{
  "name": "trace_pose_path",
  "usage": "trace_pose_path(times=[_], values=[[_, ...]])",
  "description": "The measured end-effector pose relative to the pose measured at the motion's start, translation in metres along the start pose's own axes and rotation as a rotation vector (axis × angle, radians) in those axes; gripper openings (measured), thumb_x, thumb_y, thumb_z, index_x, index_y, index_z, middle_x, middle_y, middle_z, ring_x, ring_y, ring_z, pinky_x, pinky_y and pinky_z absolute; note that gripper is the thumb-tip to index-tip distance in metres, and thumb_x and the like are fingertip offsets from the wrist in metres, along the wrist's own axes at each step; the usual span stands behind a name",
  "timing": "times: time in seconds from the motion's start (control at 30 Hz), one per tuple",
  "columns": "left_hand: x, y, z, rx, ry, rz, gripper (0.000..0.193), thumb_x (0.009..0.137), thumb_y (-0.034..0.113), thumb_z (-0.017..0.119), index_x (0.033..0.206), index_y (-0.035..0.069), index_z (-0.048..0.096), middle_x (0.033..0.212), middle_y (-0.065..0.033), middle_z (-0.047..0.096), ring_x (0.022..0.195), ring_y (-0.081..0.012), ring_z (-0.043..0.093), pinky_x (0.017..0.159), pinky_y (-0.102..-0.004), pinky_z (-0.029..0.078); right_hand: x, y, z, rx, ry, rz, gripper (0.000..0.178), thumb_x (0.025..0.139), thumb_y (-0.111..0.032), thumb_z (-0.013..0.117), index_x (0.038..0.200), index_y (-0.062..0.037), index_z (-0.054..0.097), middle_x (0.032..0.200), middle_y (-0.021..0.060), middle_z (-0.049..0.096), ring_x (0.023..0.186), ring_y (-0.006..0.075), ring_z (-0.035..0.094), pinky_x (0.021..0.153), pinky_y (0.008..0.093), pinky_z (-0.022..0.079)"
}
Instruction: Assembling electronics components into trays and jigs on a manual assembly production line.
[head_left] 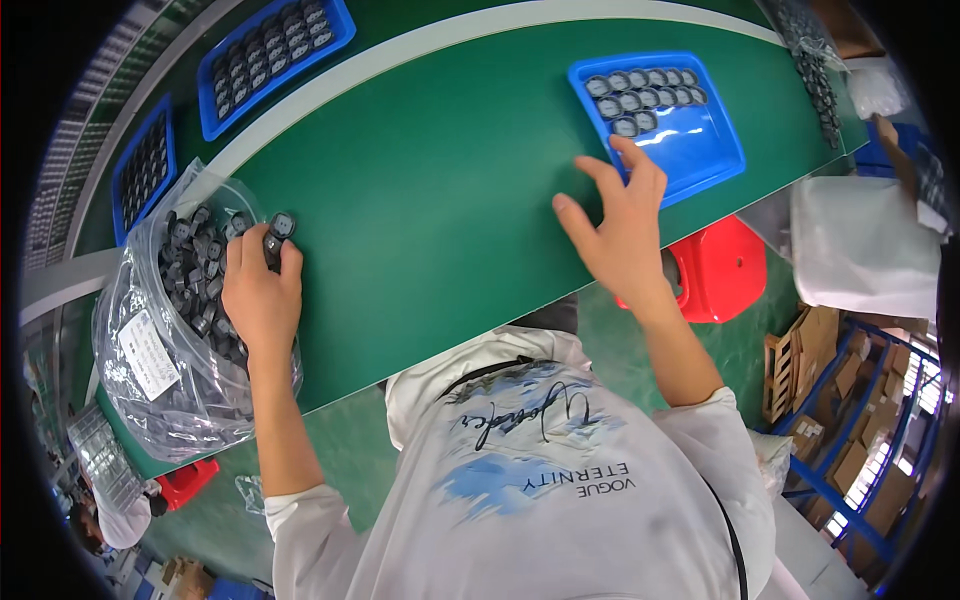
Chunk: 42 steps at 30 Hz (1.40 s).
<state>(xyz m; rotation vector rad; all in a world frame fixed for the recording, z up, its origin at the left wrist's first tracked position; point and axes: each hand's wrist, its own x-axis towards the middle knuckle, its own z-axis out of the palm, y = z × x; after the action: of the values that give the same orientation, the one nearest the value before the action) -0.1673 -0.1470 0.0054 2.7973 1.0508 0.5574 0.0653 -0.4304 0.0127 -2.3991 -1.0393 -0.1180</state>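
Observation:
My left hand [262, 295] is at the mouth of a clear plastic bag [190, 405] on the left of the green table. Its fingers close on a small round dark part [283, 225] with a grey face; a second one seems to sit just under it. Many loose parts of the same kind [190, 265] fill the bag. My right hand [622, 235] is open, fingers spread and holding nothing, over the near left edge of a blue tray [690, 165]. Similar round parts [640, 98] stand in rows in the tray's far portion, the last row short.
Two more blue trays [345, 35] [122, 215] with dark parts sit beyond a pale rail at the far left. More dark parts [822, 95] lie at the table's far right. A red stool [735, 270] stands by the table's near edge; a person [125, 520] is at lower left.

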Motion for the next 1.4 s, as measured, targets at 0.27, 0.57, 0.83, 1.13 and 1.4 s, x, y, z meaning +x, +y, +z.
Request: trace_pose_path(times=[0.27,0.57,0.83,1.13,1.4], values=[[-0.003,0.002,0.000,-0.059,0.016,-0.033,0.025,0.082,0.016,0.069,0.104,0.005,0.068,0.094,-0.0115,0.066,0.079,-0.0325,0.067,0.069,-0.0405,0.054,-0.023,-0.083,0.008,0.432,-0.380,-0.151,0.055,0.082,-0.026,0.077,0.127,0.0006,0.058,0.154,0.0288,0.025,0.135,0.0462,0.030,0.112,0.0521,0.031],[0.000,-0.002,-0.023,-0.078,-0.121,0.032,0.037,0.084,0.016,0.071,0.120,0.008,0.068,0.126,-0.0147,0.063,0.109,-0.0353,0.063,0.094,-0.0410,0.050,-0.034,-0.116,0.024,0.594,-0.513,-0.305,0.054,0.079,-0.021,0.078,0.124,0.0023,0.059,0.154,0.0327,0.022,0.133,0.0504,0.030,0.109,0.0556,0.033],[-0.006,0.044,-0.062,-0.187,-0.119,0.051,0.031,0.084,0.012,0.074,0.114,0.006,0.071,0.121,-0.0153,0.065,0.107,-0.0337,0.061,0.092,-0.0413,0.050,0.014,-0.057,0.011,0.371,-0.261,-0.282,0.033,0.081,-0.012,0.075,0.113,-0.0064,0.068,0.106,0.0095,0.065,0.095,0.0285,0.061,0.082,0.0385,0.051],[0.000,0.113,0.007,-0.359,-0.128,0.342,0.023,0.071,0.008,0.080,0.093,0.011,0.075,0.115,-0.0073,0.060,0.113,-0.0330,0.046,0.096,-0.0438,0.039,0.040,-0.036,0.031,0.210,-0.304,-0.517,0.023,0.080,-0.008,0.074,0.103,-0.0097,0.072,0.088,0.0056,0.062,0.082,0.0254,0.061,0.068,0.0363,0.052],[0.000,0.111,0.018,-0.345,-0.059,0.311,0.014,0.071,0.007,0.078,0.084,0.008,0.073,0.113,-0.0099,0.059,0.111,-0.0342,0.047,0.090,-0.0466,0.038,0.046,-0.035,0.038,0.239,-0.276,-0.609,0.024,0.077,-0.006,0.075,0.100,-0.0095,0.072,0.086,0.0034,0.060,0.080,0.0230,0.059,0.064,0.0351,0.051]])
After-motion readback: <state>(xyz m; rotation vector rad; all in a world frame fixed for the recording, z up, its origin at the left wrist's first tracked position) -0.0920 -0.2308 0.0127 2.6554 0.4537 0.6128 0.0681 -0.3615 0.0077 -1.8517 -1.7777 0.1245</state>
